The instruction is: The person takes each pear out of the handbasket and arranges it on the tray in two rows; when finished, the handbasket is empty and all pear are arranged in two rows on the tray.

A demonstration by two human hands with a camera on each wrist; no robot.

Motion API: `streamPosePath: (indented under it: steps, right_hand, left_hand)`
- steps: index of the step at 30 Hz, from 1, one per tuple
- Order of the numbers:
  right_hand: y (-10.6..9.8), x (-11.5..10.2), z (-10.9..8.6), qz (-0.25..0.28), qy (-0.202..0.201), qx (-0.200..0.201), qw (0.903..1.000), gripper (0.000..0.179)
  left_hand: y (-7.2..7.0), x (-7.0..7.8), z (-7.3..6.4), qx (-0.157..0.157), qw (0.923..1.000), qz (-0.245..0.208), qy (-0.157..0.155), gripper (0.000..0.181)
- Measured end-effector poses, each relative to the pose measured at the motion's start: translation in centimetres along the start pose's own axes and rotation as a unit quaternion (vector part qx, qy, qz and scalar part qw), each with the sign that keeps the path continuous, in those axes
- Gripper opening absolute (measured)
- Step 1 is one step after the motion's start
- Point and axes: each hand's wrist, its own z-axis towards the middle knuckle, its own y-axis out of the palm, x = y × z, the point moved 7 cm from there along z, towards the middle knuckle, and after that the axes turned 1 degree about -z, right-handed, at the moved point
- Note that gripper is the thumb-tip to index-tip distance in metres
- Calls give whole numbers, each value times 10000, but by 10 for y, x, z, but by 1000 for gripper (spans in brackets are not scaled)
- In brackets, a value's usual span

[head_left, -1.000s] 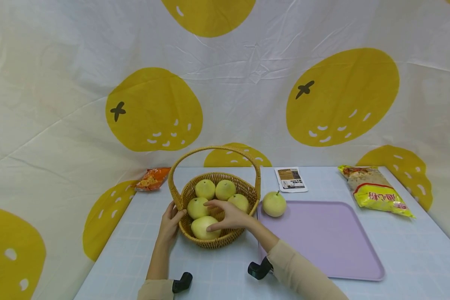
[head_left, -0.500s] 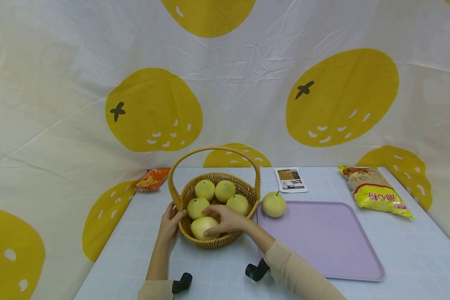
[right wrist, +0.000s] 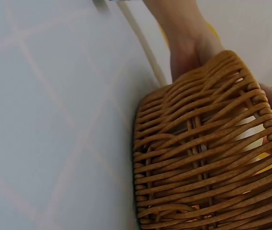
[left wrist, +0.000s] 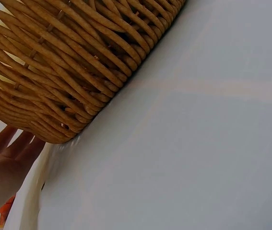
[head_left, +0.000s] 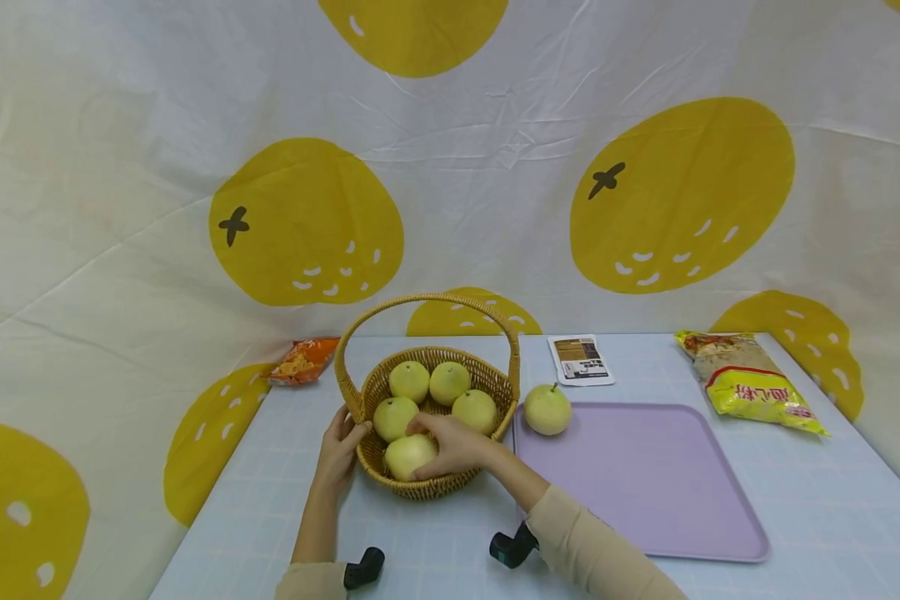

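Observation:
A wicker basket [head_left: 435, 492] with a tall arched handle stands on the table and holds several pale yellow-green pears. At its left rim is my left hand [head_left: 337, 446], thumb over the edge and fingers along the outer wall; the left wrist view shows these fingers [left wrist: 16, 146] against the weave. My right hand [head_left: 453, 446] reaches inside and grips the nearest pear [head_left: 409, 457], thumb on its near side and fingers on its far side. Another pear [head_left: 547, 409], stem up, sits at the upper left corner of a lilac tray [head_left: 637, 483].
An orange snack bag [head_left: 303, 361] lies behind the basket on the left. Toward the back edge is a flat white-and-brown packet [head_left: 581, 360]. On the right lies a yellow-and-clear bag [head_left: 757, 383]. A fruit-print curtain [head_left: 480, 208] hangs behind the table.
My right hand has moved slightly down and closed around the nearest pear, which has turned a little in the basket. The left hand has stayed at the rim.

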Motion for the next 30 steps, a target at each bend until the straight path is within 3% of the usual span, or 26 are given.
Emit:
streamPosePath:
  steps: [9,18,30]
  right_hand:
    - [-10,3,-6,832,60,531,9951,70]
    - [-31,-6,-18,924,80,1130,9893,71]
    - [-46,-7,-33,1354,180,1284,9823,72]
  left_hand:
    - [1,-1,-1,-30,10000,-49,-10,67]
    - [0,-1,0,-21,10000,63,-23,67]
    - [0,1,0,-13,10000,68,46,66]
